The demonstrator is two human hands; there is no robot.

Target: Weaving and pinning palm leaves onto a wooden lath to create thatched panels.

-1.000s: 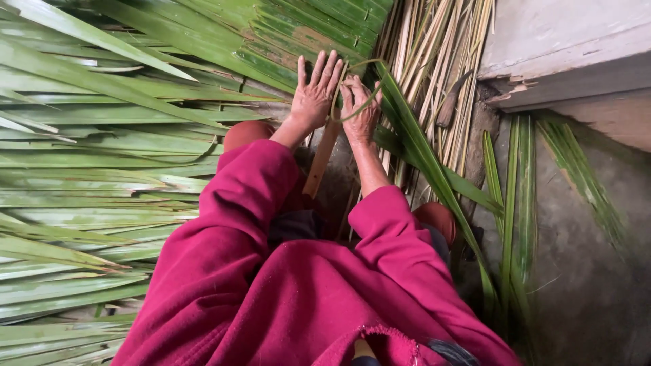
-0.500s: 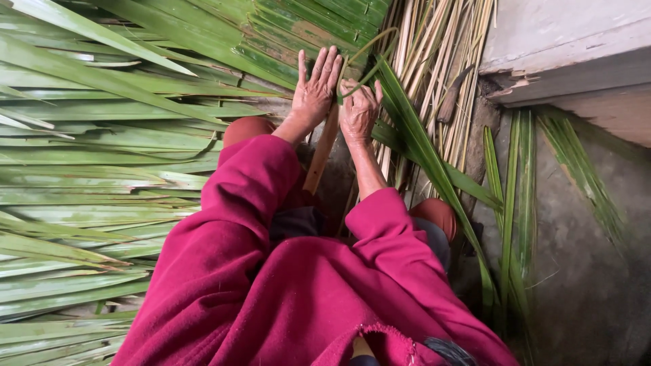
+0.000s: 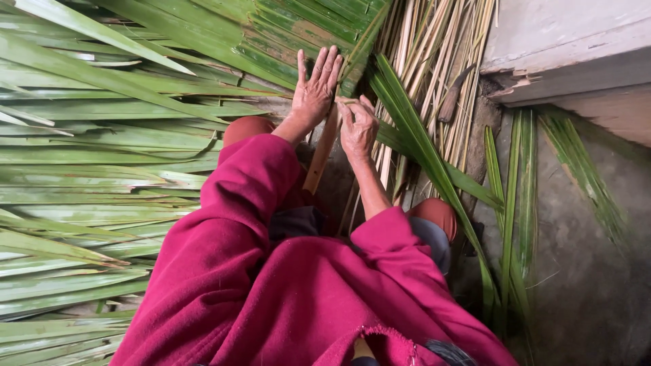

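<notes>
The leaf strip (image 3: 359, 51) runs up from just beyond the right hand (image 3: 358, 127) to the edge of the woven mat (image 3: 298, 30), where it lies folded flat among the other green strips. The left hand (image 3: 314, 91) rests just left of the strip, palm down on the mat, fingers (image 3: 324, 64) spread wide and straight, holding nothing but pinning the weave. The right hand sits just below the strip's lower end, its fingers curled narrow and pinched about the strip's base against a wooden slat (image 3: 324, 152) that runs down from the strip toward the person's lap; whether the thumb actually grips the strip I cannot tell, since the knuckles hide it. To do this step well, it seems wise to keep the left palm pressing flat near the strip so the laid rows do not lift, and to draw the strip taut along its own line with the right fingers before creasing, so the fold lies snug to its neighbour with no gap. Pulling sideways could split the leaf along its grain. Right of the strip stand dry pale stalks (image 3: 434, 47) with a dark-handled knife (image 3: 453, 95) lying on them; loose long leaves (image 3: 88, 169) fan out well to its left, and a concrete step (image 3: 563, 47) lies far right.
</notes>
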